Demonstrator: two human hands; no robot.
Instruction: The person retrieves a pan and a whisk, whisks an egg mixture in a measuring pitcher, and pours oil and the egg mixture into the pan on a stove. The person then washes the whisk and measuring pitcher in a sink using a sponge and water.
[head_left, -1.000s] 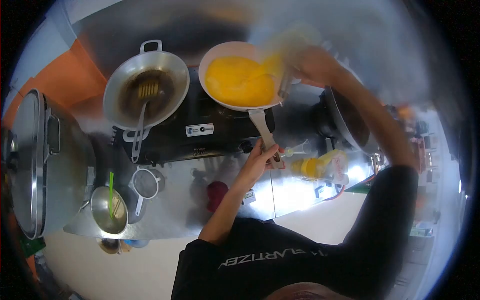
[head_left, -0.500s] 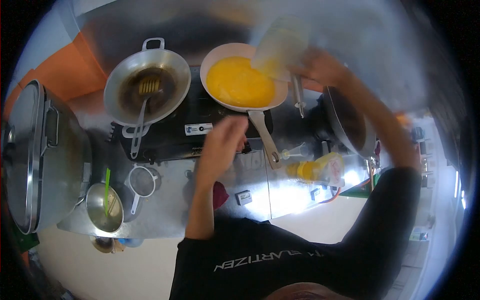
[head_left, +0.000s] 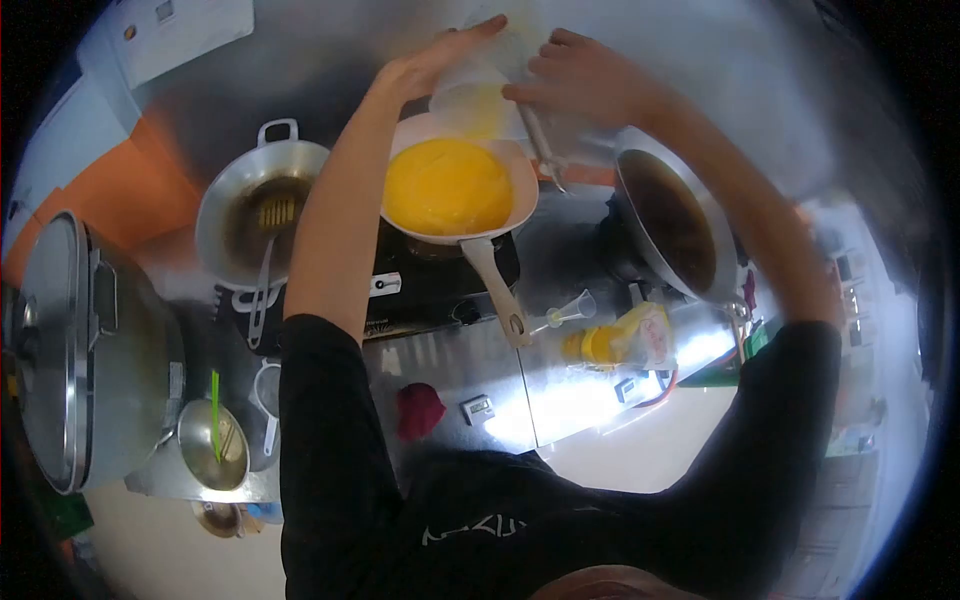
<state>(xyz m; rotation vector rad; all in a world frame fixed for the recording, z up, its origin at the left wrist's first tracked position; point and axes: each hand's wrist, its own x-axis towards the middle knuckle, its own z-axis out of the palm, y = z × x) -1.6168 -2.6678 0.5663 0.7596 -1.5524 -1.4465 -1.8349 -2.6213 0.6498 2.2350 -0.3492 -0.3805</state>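
A tilted translucent plastic jug is over the far rim of the pale frying pan, its outline blurred. Yellow liquid shows inside it, and a round yellow layer of what looks like beaten egg covers the pan's bottom. My right hand grips the jug from the right, fingers curled. From beneath that hand a metal utensil handle slants down; its working end is hidden. My left hand is on the jug's left side, fingers stretched along it; its exact grip is partly blurred.
Left stands a wok with dark liquid and a slotted turner; right, another dark-filled wok. Nearer are a yellow-filled bag, a small funnel, a maroon cloth and a bowl. A large pot stands far left.
My left hand has risen from beside the pan's handle to the jug. My right hand has moved the jug up and left, with the metal handle. The camera view has shifted too.
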